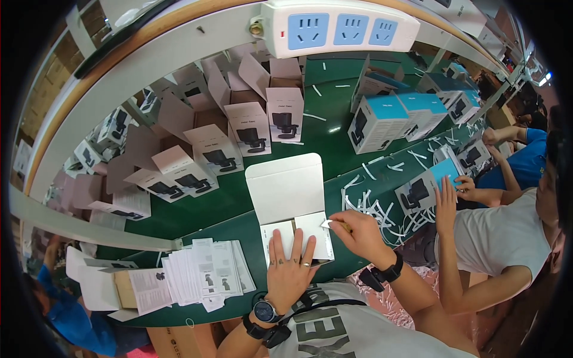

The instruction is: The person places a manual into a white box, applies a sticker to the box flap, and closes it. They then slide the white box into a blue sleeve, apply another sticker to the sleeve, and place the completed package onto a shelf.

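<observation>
Directly in front of me, an open white carton (285,190) has its lid folded back, away from me. My left hand (291,271) lies flat with spread fingers on the white pieces inside its near part. At the carton's right edge, my right hand (365,237) is closed in a pinch. Between its thumb and fingers shows a small object (326,224) with a pale pointed end and a yellowish part; its kind is unclear. To my left, printed leaflets (206,271) are fanned out beside another open white box (98,286).
Several open product boxes (248,128) stand at the back left, and blue-topped boxes (382,122) at the back right. Paper strips (373,209) litter the green table (224,221). A power strip (340,30) is fixed overhead. On the right, a co-worker's hands (446,203) touch a blue-topped box.
</observation>
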{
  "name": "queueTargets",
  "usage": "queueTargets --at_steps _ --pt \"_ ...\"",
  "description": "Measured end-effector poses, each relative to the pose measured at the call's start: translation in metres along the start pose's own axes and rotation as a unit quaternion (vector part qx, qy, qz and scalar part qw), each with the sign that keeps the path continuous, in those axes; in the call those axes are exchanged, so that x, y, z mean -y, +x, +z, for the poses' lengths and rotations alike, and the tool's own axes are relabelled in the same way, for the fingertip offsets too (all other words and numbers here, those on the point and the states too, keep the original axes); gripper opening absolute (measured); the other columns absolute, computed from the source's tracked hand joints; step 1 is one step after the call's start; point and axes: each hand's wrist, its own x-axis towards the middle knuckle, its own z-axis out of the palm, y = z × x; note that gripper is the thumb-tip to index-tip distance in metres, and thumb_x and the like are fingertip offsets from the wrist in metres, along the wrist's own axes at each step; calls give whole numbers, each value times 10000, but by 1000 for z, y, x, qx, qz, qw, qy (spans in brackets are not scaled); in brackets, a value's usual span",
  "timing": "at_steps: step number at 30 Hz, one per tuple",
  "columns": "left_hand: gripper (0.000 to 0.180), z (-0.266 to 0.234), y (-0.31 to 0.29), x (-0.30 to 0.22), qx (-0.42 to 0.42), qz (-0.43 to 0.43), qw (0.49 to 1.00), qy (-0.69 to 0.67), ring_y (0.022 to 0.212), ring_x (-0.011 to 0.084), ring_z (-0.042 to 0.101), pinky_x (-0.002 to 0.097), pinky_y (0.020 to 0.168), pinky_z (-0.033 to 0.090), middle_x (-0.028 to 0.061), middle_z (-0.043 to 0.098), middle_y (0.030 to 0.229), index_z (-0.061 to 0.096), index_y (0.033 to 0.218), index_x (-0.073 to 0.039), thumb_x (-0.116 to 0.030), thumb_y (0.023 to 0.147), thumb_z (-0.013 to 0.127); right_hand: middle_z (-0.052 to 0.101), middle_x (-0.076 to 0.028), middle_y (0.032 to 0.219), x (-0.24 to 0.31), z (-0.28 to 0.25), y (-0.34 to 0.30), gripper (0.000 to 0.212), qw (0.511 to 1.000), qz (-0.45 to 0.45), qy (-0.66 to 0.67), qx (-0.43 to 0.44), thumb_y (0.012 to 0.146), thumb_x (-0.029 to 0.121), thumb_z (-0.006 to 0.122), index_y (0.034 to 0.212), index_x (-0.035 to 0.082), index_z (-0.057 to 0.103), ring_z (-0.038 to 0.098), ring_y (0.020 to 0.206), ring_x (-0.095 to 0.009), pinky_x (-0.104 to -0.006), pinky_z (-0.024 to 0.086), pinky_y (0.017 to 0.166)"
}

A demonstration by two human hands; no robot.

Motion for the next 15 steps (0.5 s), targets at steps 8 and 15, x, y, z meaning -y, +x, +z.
queueTargets --at_steps 8,15 --pt "900 8 -1 -6 -14 1 1000 9 1463 631 319 692 1184 332 175 392 1646 465 1599 -164 -420 825 844 715 -78 879 -18 10 11 116 997 -3 -51 -59 943 181 764 1009 86 747 699 690 -308 -390 541 579" --pt "904 11 -1 -7 -24 1 1000 13 1456 630 329 698 1172 346 173 398 1647 455 1607 -169 -425 830 838 714 -109 867 -15 -2 -1 115 999 -13 -24 29 927 146 771 1000 62 744 700 682 -301 -368 539 585"
